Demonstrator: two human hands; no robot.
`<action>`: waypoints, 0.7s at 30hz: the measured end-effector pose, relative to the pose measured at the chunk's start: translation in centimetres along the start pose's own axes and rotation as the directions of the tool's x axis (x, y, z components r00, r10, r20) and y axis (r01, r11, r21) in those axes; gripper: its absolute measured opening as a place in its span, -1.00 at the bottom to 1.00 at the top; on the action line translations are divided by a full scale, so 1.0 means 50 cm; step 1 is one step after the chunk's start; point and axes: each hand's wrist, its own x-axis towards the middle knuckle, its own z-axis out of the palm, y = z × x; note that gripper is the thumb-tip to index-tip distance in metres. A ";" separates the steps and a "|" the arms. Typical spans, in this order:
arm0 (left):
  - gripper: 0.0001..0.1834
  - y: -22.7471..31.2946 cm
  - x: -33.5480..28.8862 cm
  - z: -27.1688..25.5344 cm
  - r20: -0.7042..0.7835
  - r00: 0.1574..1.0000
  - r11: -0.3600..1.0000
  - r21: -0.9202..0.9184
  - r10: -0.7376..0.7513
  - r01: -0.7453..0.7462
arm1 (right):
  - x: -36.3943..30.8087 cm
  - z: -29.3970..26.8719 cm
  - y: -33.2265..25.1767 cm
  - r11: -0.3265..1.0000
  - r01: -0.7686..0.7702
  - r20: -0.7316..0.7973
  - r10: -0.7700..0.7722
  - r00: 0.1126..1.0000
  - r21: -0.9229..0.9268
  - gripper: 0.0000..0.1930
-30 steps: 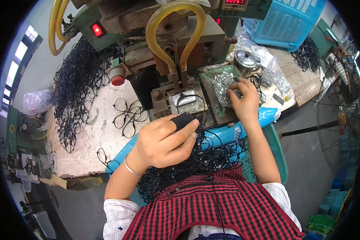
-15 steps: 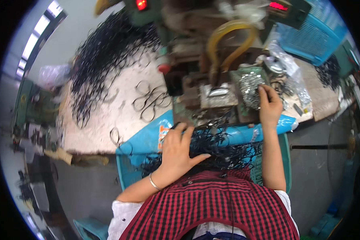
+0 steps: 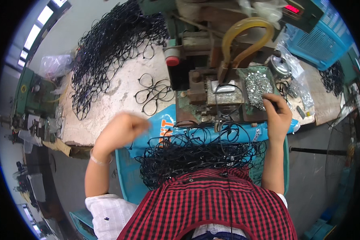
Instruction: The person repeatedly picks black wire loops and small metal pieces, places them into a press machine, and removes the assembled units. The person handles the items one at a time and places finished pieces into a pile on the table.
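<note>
My left hand [image 3: 122,130] is raised left of the blue plastic sheet [image 3: 142,141], its fingers smeared by motion, so I cannot tell what they hold. Thumb and fingers of my right hand [image 3: 278,120] are pinched together at the right edge of a pile of small shiny metal pieces [image 3: 258,89]; anything between the fingertips is too small to make out. The metal pieces lie in a green tray on a machine [image 3: 188,114]. A thin black loop [image 3: 217,98] stands across the machine's metal block. Below it, a tangle of black loops [image 3: 184,158] lies over the sheet and my lap.
A large heap of black cord loops [image 3: 116,48] covers the far left of the worn table [image 3: 122,90], with a few loose loops [image 3: 150,94] nearer the machine. A yellow hose [image 3: 228,44] arches above. At the right are a round metal container [image 3: 279,66] and a blue basket [image 3: 318,44].
My left hand has swung left, off the black loops at the machine's front edge. The right hand stays by the metal pieces. A black loop now shows over the machine's block.
</note>
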 end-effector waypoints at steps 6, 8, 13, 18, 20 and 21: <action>-0.90 -0.232 0.214 0.143 -0.588 0.806 0.889 0.399 0.059 0.226 | 0.071 0.121 -0.152 0.969 -0.039 0.269 -0.029 0.963 0.245 -0.65; -0.87 -0.242 0.214 0.153 -0.673 0.736 0.917 0.336 0.074 0.214 | 0.072 0.156 -0.151 0.932 -0.046 0.232 -0.042 0.972 0.360 -0.54; -0.86 -0.131 0.150 0.111 -0.902 0.425 0.956 -0.187 -0.076 -0.226 | 0.046 0.165 -0.146 0.915 -0.122 0.227 0.034 0.973 0.385 -0.45; -0.80 0.157 0.113 -0.020 -0.924 0.284 0.522 -0.116 0.255 -0.845 | 0.041 0.174 -0.162 0.759 -0.288 0.309 0.120 0.943 0.584 -0.36; -0.79 0.176 0.154 -0.037 -0.946 0.229 0.678 -0.013 0.230 -0.735 | 0.032 0.184 -0.172 0.724 -0.320 0.313 0.149 0.938 0.612 -0.37; -0.78 0.189 0.166 -0.035 -0.961 0.252 0.655 -0.116 0.117 -0.747 | 0.034 0.188 -0.177 0.739 -0.312 0.304 0.151 0.941 0.598 -0.38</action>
